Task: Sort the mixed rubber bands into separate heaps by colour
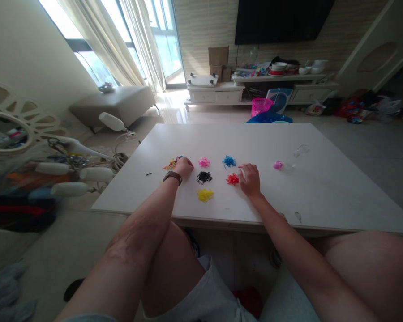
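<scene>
My left hand [184,167], with a brown-strapped watch [172,177] on its wrist, is at the right edge of a mixed multicoloured pile [169,164] of what look like small rubber bands. Its fingers are curled together; whatever they pinch is hidden. Beside the red pile [232,179], my right hand [250,180] is bent with thumb and forefinger apart, and nothing shows between them. Between the hands lie a pink pile [203,162], a black pile [204,177] and a yellow pile [205,195]. A blue pile [229,161] sits behind the red one.
All piles rest on a white table [336,192]. Toward its right are a small pink object [278,165] and a clear plastic piece [301,150]. One dark band [148,174] lies alone at left. Beyond the table stand a pink basket [261,106] and a TV cabinet [215,95].
</scene>
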Available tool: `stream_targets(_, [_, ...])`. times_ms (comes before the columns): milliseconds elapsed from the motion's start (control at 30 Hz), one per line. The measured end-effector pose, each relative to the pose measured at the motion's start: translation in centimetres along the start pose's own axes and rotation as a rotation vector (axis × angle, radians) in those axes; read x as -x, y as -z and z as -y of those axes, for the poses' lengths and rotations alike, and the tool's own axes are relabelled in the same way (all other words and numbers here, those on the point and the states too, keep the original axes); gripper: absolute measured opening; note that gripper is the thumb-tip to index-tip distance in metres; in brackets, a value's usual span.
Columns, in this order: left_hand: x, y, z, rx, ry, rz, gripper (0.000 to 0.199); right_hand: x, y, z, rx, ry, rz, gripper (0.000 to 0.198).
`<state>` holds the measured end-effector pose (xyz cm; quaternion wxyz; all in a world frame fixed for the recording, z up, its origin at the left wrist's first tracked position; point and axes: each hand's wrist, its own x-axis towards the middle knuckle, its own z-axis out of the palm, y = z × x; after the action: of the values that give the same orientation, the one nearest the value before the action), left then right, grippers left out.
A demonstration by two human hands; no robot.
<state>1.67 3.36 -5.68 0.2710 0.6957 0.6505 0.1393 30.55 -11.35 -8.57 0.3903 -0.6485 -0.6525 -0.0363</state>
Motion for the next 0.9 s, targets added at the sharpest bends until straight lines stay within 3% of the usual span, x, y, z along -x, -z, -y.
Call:
stream_targets(200, [0.0,0.1,-0.4,0.007,0.001,0.009,0.01,0.6,-0.1,-0.5,-0.054,-0.01,-0.017,0.028])
stream_targets(467, [0.0,0.8,-1.1,0.127,-0.025,-0.029,0.006,-2.5,-1.3,1.1,0.122,0.128,0.374,0.032])
stream_targets(567, [-0.1,0.5,-1.3,0.227,-0.032,-0.002,0.006,-3.6,-1.5,1.6,0.161,0.072,0.474,0.035])
stream_targets(767, [-0.3,-0.3,-2.2,0.61,-0.078,0.115,0.017,-4.0,-1.7,2.3,0.189,-0.017,0.326,0.033])
stream_targets(900, [0.0,-0.6,-3.1,0.775,-0.147,0.261,0.031,-3.7,-2.4,3.2,0.066,-0.033,0.257,0.025])
